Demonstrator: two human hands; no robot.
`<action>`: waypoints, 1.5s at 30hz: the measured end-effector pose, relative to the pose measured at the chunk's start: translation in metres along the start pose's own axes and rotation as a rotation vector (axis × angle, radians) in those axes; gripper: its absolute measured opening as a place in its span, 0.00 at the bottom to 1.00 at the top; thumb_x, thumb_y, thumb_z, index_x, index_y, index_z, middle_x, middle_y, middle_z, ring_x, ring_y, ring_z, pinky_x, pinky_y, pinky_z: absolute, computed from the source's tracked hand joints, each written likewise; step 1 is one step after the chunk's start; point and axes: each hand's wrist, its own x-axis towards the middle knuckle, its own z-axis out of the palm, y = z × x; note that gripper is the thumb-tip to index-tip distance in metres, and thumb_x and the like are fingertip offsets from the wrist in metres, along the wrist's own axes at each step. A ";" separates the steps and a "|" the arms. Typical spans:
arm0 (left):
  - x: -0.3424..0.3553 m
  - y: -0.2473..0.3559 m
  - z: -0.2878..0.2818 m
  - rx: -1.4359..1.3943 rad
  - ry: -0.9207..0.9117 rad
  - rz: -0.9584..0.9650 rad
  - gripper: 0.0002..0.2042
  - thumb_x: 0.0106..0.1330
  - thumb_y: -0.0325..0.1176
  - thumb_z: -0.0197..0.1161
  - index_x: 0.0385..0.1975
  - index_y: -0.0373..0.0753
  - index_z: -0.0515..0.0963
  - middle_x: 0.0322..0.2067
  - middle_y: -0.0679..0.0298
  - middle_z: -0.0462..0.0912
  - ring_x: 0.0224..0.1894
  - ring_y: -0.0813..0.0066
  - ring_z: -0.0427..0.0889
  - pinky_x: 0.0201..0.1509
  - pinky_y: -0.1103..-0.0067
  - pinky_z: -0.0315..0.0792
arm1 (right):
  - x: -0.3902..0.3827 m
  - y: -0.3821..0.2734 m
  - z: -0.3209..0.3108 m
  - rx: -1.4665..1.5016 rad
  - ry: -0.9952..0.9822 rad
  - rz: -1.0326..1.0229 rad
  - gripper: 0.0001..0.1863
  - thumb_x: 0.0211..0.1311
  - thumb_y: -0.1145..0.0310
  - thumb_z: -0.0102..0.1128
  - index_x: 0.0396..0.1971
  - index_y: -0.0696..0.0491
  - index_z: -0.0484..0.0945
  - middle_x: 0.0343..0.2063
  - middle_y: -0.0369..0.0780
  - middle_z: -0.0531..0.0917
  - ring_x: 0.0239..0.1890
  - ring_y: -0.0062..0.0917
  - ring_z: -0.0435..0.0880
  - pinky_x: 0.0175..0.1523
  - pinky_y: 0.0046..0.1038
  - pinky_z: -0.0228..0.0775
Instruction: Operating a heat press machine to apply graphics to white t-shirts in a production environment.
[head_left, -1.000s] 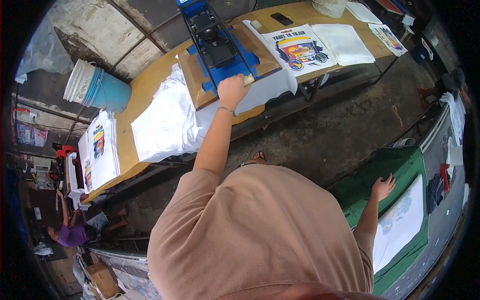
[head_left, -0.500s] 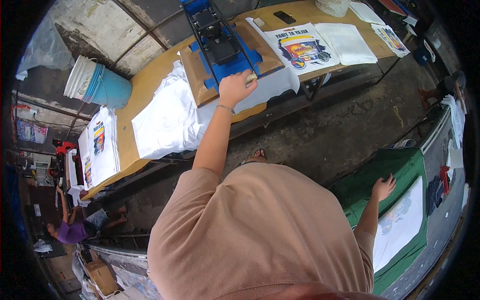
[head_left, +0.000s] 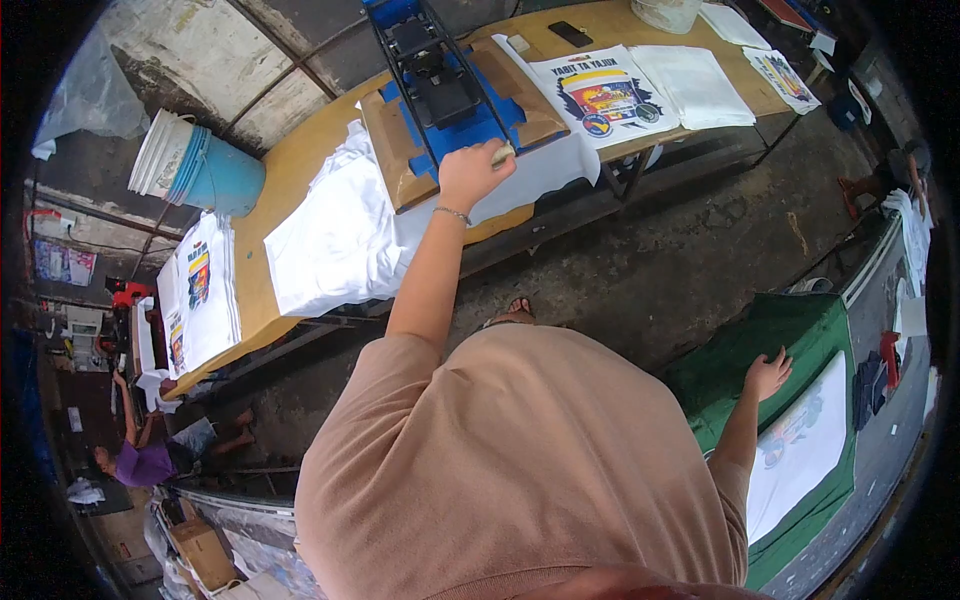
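Note:
My left hand (head_left: 472,180) is closed around the crossbar of a black lever handle, whose pale wrapped end shows beside my fingers. The handle belongs to a blue and black heat press (head_left: 440,90) on a brown cardboard-covered board. White fabric hangs out under the board's near edge. At the right, my right hand (head_left: 768,377) is open with fingers apart and nothing in it, over a green cloth (head_left: 730,345). Close below that hand lies a white sheet or garment (head_left: 800,465) with a faint coloured print.
The yellow table (head_left: 255,270) carries bunched white shirts (head_left: 335,235), a stack of printed shirts (head_left: 208,285), stacked buckets (head_left: 225,175), a printed white shirt (head_left: 600,120), folded white fabric (head_left: 695,88) and a phone (head_left: 570,35). Another person in purple (head_left: 145,462) is at the far left.

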 end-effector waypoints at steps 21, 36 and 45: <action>0.001 0.002 -0.004 -0.002 -0.013 -0.003 0.16 0.55 0.49 0.56 0.36 0.48 0.80 0.22 0.57 0.82 0.26 0.60 0.81 0.29 0.69 0.75 | 0.001 0.003 0.006 -0.002 0.046 -0.012 0.26 0.58 0.62 0.49 0.59 0.37 0.63 0.64 0.38 0.59 0.66 0.35 0.55 0.64 0.39 0.55; 0.004 -0.003 -0.009 -0.105 -0.169 -0.067 0.18 0.58 0.51 0.53 0.40 0.48 0.78 0.29 0.57 0.82 0.33 0.57 0.81 0.37 0.67 0.74 | 0.002 0.004 0.008 -0.006 0.100 -0.031 0.27 0.55 0.63 0.49 0.58 0.37 0.65 0.63 0.37 0.62 0.65 0.36 0.58 0.64 0.37 0.56; 0.007 -0.006 -0.012 -0.149 -0.266 -0.155 0.20 0.57 0.54 0.53 0.43 0.51 0.78 0.34 0.56 0.82 0.39 0.57 0.81 0.43 0.67 0.73 | 0.000 0.001 0.000 0.017 0.035 -0.019 0.26 0.59 0.62 0.49 0.59 0.39 0.64 0.64 0.38 0.58 0.66 0.36 0.54 0.66 0.39 0.53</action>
